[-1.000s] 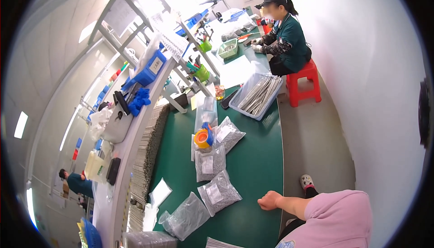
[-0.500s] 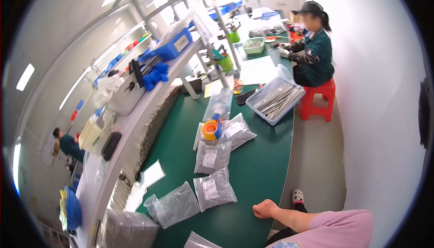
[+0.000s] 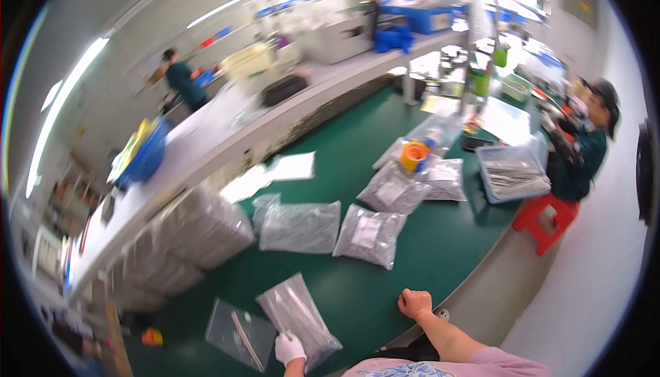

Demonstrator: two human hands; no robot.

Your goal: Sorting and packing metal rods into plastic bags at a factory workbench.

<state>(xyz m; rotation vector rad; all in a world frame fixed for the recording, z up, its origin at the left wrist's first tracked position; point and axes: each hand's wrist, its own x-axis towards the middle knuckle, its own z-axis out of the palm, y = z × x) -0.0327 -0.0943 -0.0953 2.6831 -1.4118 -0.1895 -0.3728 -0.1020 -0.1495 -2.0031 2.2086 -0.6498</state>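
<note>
My left hand (image 3: pixel 290 349), in a white glove, is at the lower left edge of a clear bag of long thin grey rods (image 3: pixel 297 318). Its fingers are too blurred to tell whether they grip the bag. Beside it lies a flat clear bag (image 3: pixel 240 334) with a few thin rods on it or in it. My right hand (image 3: pixel 414 303), bare, rests in a closed fist near the table's right edge, with nothing visible in it. Farther off lie a filled bag of small grey pieces (image 3: pixel 370 235) with a white label and a crumpled clear bag (image 3: pixel 300 227).
More filled bags (image 3: pixel 393 188) lie beyond, with an orange tape roll (image 3: pixel 414 156) on them. A bin of rods (image 3: pixel 512 174) stands at the right, near a seated co-worker (image 3: pixel 584 143) on a red stool (image 3: pixel 548 222). Wrapped bundles (image 3: pixel 199 229) sit under the left shelf (image 3: pixel 206 140).
The view has swung left, shifting the scene rightward. My gloved left hand and the flat bag beside the rods have come into view. My right fist still rests near the table's edge.
</note>
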